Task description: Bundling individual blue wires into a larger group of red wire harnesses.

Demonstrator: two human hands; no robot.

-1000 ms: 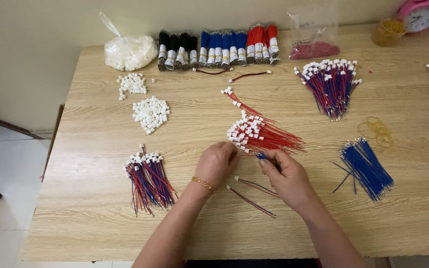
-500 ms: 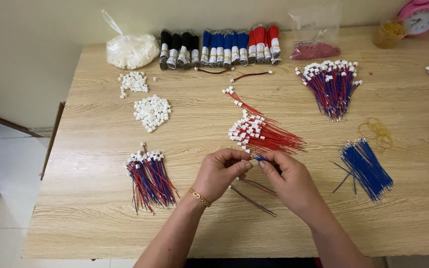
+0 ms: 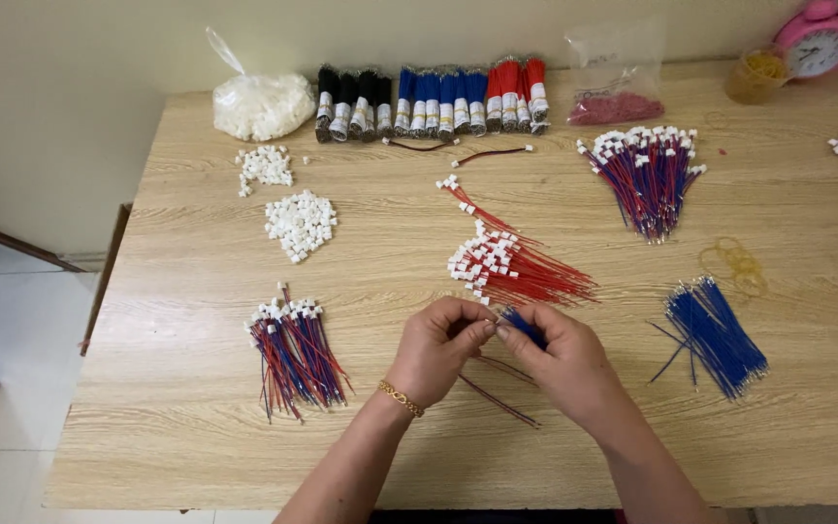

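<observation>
My left hand (image 3: 438, 344) and my right hand (image 3: 560, 354) meet above the table's front middle, fingertips pinched together. My right hand grips a small bunch of blue wires (image 3: 524, 325). My left hand pinches a small piece against the wire ends; the piece is too small to make out. Red wires with white connectors (image 3: 506, 272) lie just beyond my hands. A red-and-dark wire (image 3: 501, 403) trails on the table below them. A gold bracelet (image 3: 400, 398) circles my left wrist.
Red-and-blue finished wires (image 3: 293, 344) lie left; loose blue wires (image 3: 715, 330) right. White connector piles (image 3: 300, 223), a plastic bag (image 3: 262, 102), wire bundles (image 3: 434, 97), another wire fan (image 3: 647, 170), rubber bands (image 3: 734, 262) and a pink clock (image 3: 821, 39) sit farther back.
My left hand rose from the table and closed in on my right hand's fingertips. Both hands now pinch together at the blue wire ends.
</observation>
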